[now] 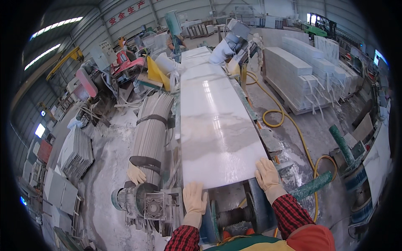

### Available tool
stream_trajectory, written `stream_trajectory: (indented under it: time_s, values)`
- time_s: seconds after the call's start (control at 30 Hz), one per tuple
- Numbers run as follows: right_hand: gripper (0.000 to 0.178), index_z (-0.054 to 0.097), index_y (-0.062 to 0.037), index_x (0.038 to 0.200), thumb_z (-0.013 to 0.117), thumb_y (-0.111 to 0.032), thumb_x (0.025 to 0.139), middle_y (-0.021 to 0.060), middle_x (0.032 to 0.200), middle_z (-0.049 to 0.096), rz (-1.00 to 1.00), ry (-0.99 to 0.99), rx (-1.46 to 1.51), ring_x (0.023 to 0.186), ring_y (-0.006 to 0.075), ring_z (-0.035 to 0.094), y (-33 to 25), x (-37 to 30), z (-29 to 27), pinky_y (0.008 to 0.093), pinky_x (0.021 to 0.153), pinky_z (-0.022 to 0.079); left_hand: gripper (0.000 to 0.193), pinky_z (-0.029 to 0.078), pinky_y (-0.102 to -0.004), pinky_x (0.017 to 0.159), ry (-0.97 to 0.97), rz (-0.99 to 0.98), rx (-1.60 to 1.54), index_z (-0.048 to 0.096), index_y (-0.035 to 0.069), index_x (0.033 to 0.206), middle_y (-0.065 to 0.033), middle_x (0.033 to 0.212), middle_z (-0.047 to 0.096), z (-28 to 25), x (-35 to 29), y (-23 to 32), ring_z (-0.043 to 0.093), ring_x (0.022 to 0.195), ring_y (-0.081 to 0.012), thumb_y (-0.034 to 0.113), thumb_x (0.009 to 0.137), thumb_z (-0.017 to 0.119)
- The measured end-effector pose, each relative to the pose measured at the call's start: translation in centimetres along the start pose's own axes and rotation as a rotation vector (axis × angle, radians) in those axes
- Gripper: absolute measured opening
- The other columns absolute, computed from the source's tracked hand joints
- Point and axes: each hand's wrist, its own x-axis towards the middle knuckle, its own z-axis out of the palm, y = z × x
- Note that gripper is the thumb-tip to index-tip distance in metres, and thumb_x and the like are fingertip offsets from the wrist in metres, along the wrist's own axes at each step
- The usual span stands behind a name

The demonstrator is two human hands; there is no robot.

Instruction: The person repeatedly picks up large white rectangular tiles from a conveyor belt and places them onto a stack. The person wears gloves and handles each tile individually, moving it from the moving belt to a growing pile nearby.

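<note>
We see left hand (195, 200), right hand (268, 175) flat, grips unclosed, at near corners of slab (217, 144); slippage could pinch them.

Red wall sign at the far left

Large red Chinese characters (127, 12) stand on the grey ribbed metal wall (122, 27) at the far left of the hall. Four show whole, well spaced in a single row that climbs toward the right. Farther right on the same wall, more red lettering (155, 1) is cut off, too little showing to read.
</note>
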Motion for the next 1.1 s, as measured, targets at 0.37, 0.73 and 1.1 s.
stream_trajectory:
  time_s: [0.37, 0.73, 1.1]
  values:
    - [0.04, 0.064, -0.0044, 0.136, 0.06, -0.025, 0.102, 0.0225, 0.139, 0.061, -0.021, 0.016, -0.032, 0.132, 0.0437, 0.057, -0.2, -0.6, -0.4, 0.0526, 0.119, 0.042, 0.057, 0.032, -0.06, 0.124, -0.022, 0.006, -0.011, 0.06, 0.011, 0.149, -0.0251, 0.155, 0.054, 0.5, -1.0, -0.6, 0.046, 0.145, -0.0488, 0.026, 0.096, 0.072]
    - [0.038, 0.064, -0.0037, 0.134, 0.06, -0.023, 0.101, 0.0231, 0.138, 0.061, -0.024, 0.022, -0.032, 0.13, 0.0433, 0.058, -0.6, -1.0, -0.8, 0.0517, 0.117, 0.044, 0.058, 0.031, -0.0593, 0.127, -0.098, -0.038, -0.023, 0.059, 0.011, 0.152, -0.0248, 0.159, 0.051, -0.3, -1.3, 0.1, 0.044, 0.148, -0.0487, 0.027, 0.097, 0.071]
    - [0.032, 0.063, -0.0038, 0.125, 0.064, -0.019, 0.097, 0.0219, 0.127, 0.061, -0.029, 0.053, 0.015, 0.118, 0.0435, 0.058, -1.5, -0.6, -2.2, 0.0524, 0.108, 0.047, 0.059, 0.031, -0.0598, 0.126, -0.119, -0.049, -0.015, 0.059, 0.011, 0.152, -0.0248, 0.159, 0.052, -1.0, -1.7, 0.6, 0.044, 0.148, -0.049, 0.027, 0.097, 0.071]
